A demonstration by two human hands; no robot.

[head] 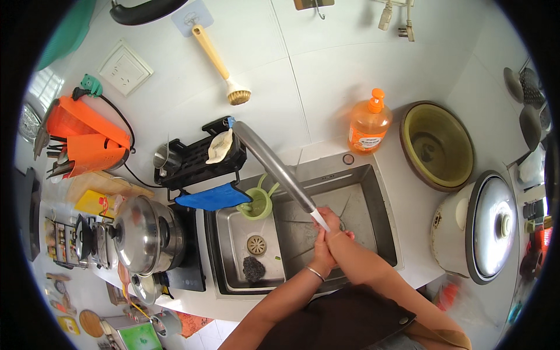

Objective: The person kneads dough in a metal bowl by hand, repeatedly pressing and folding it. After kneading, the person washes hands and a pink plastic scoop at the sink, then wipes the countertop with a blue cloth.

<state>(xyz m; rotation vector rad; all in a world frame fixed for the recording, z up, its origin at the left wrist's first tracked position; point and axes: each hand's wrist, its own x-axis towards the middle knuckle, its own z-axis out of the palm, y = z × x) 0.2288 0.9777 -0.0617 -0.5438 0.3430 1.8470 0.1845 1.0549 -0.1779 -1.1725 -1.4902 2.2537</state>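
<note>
Both my hands are together over the larger basin of a stainless steel sink [302, 262], under the water stream [321, 220] from the faucet [280, 168]. My left hand [323, 253], with a bangle [315, 273] on its wrist, wraps around my right wrist from below. Its fingertips show on the far side. My right hand [331, 220] lies partly behind the faucet end and the water, so its fingers are mostly hidden. In the smaller basin a dark scouring pad [253, 269] rests near the drain strainer [256, 246]. A light green strainer basket [258, 203] hangs at the divider.
An orange soap bottle [370, 124] stands behind the sink. To the right are a glazed basin [411, 144] and a lidded white pot [453, 227]. On the left, a blue cloth [214, 197] hangs from a black rack [192, 168], beside a steel steamer pot [140, 236] on an induction cooktop [192, 267].
</note>
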